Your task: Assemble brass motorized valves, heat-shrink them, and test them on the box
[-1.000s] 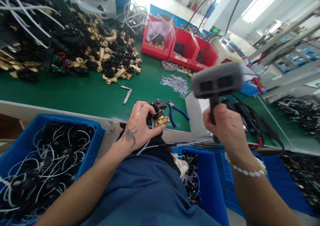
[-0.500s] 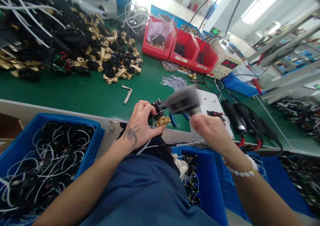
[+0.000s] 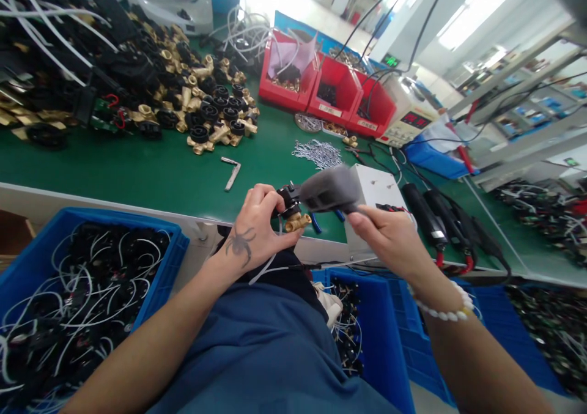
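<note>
My left hand (image 3: 259,227) is closed around a brass valve (image 3: 298,221) with a black plastic top, at the front edge of the green bench. A white cable hangs from the valve past my wrist. In my right hand (image 3: 389,236) is the handle of a mallet (image 3: 331,189) with a dark grey head, smeared by motion. The mallet's head is just right of the valve's black top; whether they touch I cannot tell. Blue-handled pliers (image 3: 316,223) lie partly hidden beneath the mallet head.
A small L-shaped metal tool (image 3: 233,172) and a heap of small metal pins (image 3: 317,153) lie on the bench. Brass valves (image 3: 220,117) pile up at left. Red bins (image 3: 337,93) stand behind. Blue crates (image 3: 183,243) flank my lap. Black cylindrical tools (image 3: 424,215) lie at right.
The mallet head has dropped slightly and shifted a little left, its handle now lying flatter in my right hand. My left hand keeps its hold on the valve.
</note>
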### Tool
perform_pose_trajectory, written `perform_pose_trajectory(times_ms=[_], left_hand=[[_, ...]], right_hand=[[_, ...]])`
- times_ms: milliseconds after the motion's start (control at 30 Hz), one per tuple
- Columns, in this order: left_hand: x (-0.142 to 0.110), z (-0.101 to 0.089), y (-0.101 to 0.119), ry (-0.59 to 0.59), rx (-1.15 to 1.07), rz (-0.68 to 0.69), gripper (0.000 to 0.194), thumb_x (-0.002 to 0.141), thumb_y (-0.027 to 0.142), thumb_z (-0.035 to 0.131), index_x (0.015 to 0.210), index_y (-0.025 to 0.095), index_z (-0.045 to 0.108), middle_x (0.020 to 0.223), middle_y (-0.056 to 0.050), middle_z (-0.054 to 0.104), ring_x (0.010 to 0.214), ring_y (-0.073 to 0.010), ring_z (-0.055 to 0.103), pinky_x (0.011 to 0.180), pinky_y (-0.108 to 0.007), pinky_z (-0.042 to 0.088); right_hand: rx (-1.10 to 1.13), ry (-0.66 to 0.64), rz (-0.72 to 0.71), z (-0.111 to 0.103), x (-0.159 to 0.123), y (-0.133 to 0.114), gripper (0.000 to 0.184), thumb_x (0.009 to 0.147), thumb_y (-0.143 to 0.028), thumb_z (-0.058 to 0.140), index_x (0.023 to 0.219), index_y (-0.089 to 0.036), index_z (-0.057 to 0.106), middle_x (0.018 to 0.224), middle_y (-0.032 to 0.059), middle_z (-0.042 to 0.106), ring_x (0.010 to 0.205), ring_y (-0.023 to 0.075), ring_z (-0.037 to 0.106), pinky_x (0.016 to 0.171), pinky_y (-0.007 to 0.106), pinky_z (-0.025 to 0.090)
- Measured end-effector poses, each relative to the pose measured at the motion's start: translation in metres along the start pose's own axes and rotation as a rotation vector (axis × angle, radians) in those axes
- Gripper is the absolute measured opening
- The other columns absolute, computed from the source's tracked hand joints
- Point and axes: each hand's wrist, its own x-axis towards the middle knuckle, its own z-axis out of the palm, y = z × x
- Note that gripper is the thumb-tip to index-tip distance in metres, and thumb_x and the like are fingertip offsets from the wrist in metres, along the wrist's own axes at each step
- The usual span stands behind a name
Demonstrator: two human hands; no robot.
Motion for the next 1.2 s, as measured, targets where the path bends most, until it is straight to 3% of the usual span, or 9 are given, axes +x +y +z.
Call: perform_pose_trajectory(times_ms=[67,133,300,467,500,667,867,1067,1200], left_hand=[[0.001,0.000,0.000,-0.004,0.002,0.007,0.037,0.069,0.025,0.084,0.086,0.023,0.050,0.109,-0.006,0.055,0.106,-0.0263,0.056,0.090,-0.044,0.056],[0.001,0.000,0.000,-0.007,0.019,0.016,0.038,0.069,0.025,0.084,0.085,0.023,0.050,0.109,-0.006,0.056,0.106,-0.0263,0.055,0.090,-0.044,0.056],[0.003,0.001,0.000,-0.006,0.048,0.028,0.037,0.069,0.027,0.083,0.084,0.023,0.050,0.107,-0.007,0.055,0.104,-0.0267,0.055,0.087,-0.042,0.056],[0.005,0.003,0.002,0.001,0.077,0.051,0.039,0.067,0.023,0.084,0.082,0.023,0.048,0.104,-0.006,0.057,0.098,-0.0247,0.055,0.086,-0.042,0.055],[0.005,0.003,0.002,0.003,0.088,0.057,0.039,0.066,0.023,0.084,0.081,0.023,0.048,0.104,-0.006,0.057,0.097,-0.0242,0.055,0.086,-0.041,0.054],[0.008,0.002,0.000,0.008,0.087,0.071,0.040,0.065,0.025,0.085,0.080,0.023,0.048,0.100,-0.006,0.055,0.095,-0.0243,0.055,0.083,-0.040,0.054],[0.009,0.002,0.000,-0.014,0.082,0.061,0.041,0.066,0.024,0.086,0.080,0.023,0.047,0.102,-0.005,0.057,0.096,-0.0238,0.055,0.087,-0.042,0.054],[0.011,0.003,-0.001,0.006,0.106,0.086,0.041,0.065,0.026,0.085,0.078,0.023,0.046,0.097,-0.004,0.054,0.091,-0.0230,0.053,0.082,-0.040,0.054],[0.011,0.003,0.000,-0.017,0.089,0.065,0.042,0.064,0.023,0.085,0.079,0.023,0.046,0.100,-0.004,0.054,0.091,-0.0226,0.053,0.082,-0.039,0.054]], right_hand=[[0.191,0.140,-0.010,-0.003,-0.003,0.001,0.071,0.092,-0.085,0.040,0.059,-0.022,0.045,0.048,-0.0022,0.037,0.044,0.0104,0.031,0.046,0.029,0.021],[0.261,0.162,-0.009,-0.002,-0.003,0.001,0.073,0.090,-0.088,0.038,0.059,-0.022,0.045,0.047,-0.0026,0.036,0.043,0.0103,0.030,0.045,0.029,0.022],[-0.083,-0.130,0.023,0.004,0.001,0.000,0.079,0.085,-0.093,0.036,0.059,-0.020,0.049,0.048,-0.0001,0.043,0.046,0.0107,0.035,0.049,0.028,0.022],[0.202,0.159,-0.019,0.000,-0.005,0.000,0.073,0.093,-0.086,0.034,0.059,-0.022,0.044,0.049,-0.0026,0.036,0.045,0.0103,0.030,0.047,0.029,0.022],[0.205,0.162,-0.016,0.001,-0.006,0.001,0.073,0.092,-0.087,0.033,0.059,-0.022,0.044,0.049,-0.0024,0.036,0.045,0.0106,0.031,0.047,0.029,0.023],[-0.125,-0.091,0.038,0.009,-0.002,0.001,0.075,0.088,-0.090,0.037,0.059,-0.021,0.048,0.049,-0.0002,0.043,0.047,0.0120,0.035,0.051,0.029,0.021],[0.256,0.245,-0.018,0.007,-0.008,0.008,0.068,0.096,-0.081,0.036,0.062,-0.022,0.047,0.051,-0.0013,0.040,0.047,0.0122,0.035,0.049,0.028,0.026],[-0.100,-0.059,0.024,0.018,-0.004,0.004,0.074,0.089,-0.089,0.036,0.059,-0.021,0.043,0.048,-0.0019,0.038,0.046,0.0107,0.031,0.051,0.028,0.020],[0.100,0.135,-0.018,0.010,-0.008,-0.001,0.072,0.094,-0.084,0.035,0.059,-0.022,0.043,0.049,-0.0020,0.038,0.046,0.0103,0.032,0.049,0.028,0.024]])
